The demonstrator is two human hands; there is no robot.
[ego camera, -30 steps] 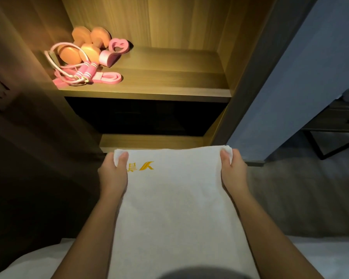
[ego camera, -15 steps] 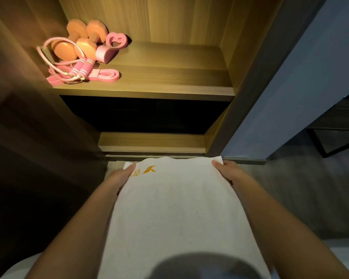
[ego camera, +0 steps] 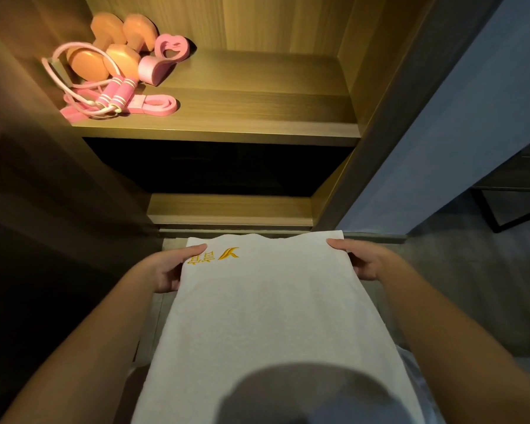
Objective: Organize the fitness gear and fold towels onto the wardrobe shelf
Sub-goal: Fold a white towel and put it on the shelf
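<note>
Towel (ego camera: 266, 301) time: we hold the white towel out in front of us, one far corner in each hand. Our left hand (ego camera: 169, 270) pinches its corner with the thumb on top and the fingers under, right beside the yellow stitching (ego camera: 211, 257). Our right hand (ego camera: 361, 261) pinches the other corner the same way. From our hands the cloth runs back toward our body. Its near end is lost in a dark shadow, so we cannot tell how it lies there. Up past both hands is the wardrobe shelf (ego camera: 257, 117), made of wood and lit by a warm light. High above our left hand, the orange dumbbells (ego camera: 110, 47), the pink jump rope (ego camera: 117, 93), the flat pink band (ego camera: 156, 105) and the heart-shaped pink thing (ego camera: 169, 50) sit in a bunch on that side. The wood of the shelf shows above our right hand, so we think the towel should go there. What could go wrong? If one hand lets its pinch go soft, that corner will drop and the towel will sag. If we lift too low, the far edge could catch on the front of the shelf and bunch up. If we drift toward the left hand's side, the towel could push the rope or roll a dumbbell.
</note>
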